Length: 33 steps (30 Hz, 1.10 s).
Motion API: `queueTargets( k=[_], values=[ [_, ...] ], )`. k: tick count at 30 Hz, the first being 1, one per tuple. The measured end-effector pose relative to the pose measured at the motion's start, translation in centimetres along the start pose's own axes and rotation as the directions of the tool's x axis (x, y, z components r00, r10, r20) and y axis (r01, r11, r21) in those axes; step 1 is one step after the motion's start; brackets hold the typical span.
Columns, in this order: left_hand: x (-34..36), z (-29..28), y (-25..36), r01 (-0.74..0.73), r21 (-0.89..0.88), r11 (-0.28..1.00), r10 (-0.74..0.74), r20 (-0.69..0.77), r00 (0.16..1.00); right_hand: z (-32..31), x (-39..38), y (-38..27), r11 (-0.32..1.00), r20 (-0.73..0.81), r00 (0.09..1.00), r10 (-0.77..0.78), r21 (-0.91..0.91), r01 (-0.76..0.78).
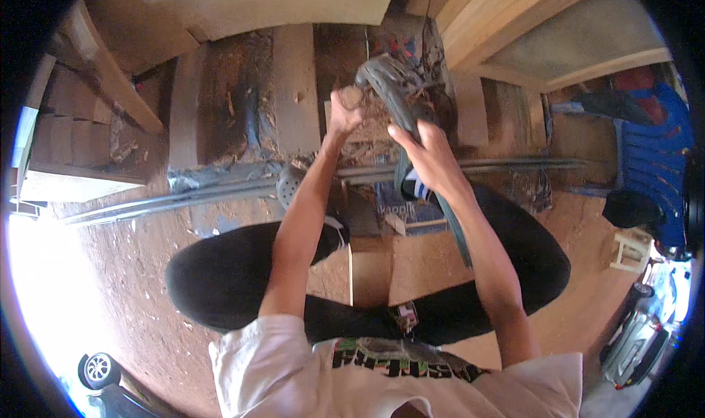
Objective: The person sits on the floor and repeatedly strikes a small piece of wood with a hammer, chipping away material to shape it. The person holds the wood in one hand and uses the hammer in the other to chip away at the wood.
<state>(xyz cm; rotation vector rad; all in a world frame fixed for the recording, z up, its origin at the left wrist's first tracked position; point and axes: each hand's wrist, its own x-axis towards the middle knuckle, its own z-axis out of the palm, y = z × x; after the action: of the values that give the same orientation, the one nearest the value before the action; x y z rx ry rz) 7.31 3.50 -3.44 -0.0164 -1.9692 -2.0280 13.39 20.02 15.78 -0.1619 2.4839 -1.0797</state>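
Note:
My right hand is closed round a long, dark grey-green strip that looks like a flat strap or tube. Its upper end bends over into a bulkier dark part, and its tail hangs down past my right forearm toward my thigh. My left hand makes a fist just left of the strip's bent end. A small rounded brownish thing shows at its fingers; blur hides what it is and whether I grip it. Loose dark scraps lie behind the strip.
Wooden planks stand across the far side, with shavings between them. Long metal bars run crosswise before me. A blue printed piece lies between my legs. At right are a blue plastic chair and a small wooden stool.

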Motion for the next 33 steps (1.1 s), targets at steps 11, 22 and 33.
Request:
queueTargets(
  k=[11,22,33],
  values=[
    [1.9,0.6,0.3,-0.071,0.181,0.981,0.088,-0.089,0.992,3.6,-6.8,5.2,0.750,-0.055,0.962,0.267,0.638,-0.172],
    [12.6,-2.1,-6.0,0.431,-0.237,0.871,-0.488,-0.309,0.816,4.3,-6.4,7.2,0.871,-0.144,0.963,0.229,0.471,-0.136],
    [5.9,-3.4,3.9,0.067,-0.242,0.968,-0.208,-0.622,0.755,4.8,-6.3,7.7,0.884,0.041,0.964,0.261,0.390,-0.256]
  ],
)
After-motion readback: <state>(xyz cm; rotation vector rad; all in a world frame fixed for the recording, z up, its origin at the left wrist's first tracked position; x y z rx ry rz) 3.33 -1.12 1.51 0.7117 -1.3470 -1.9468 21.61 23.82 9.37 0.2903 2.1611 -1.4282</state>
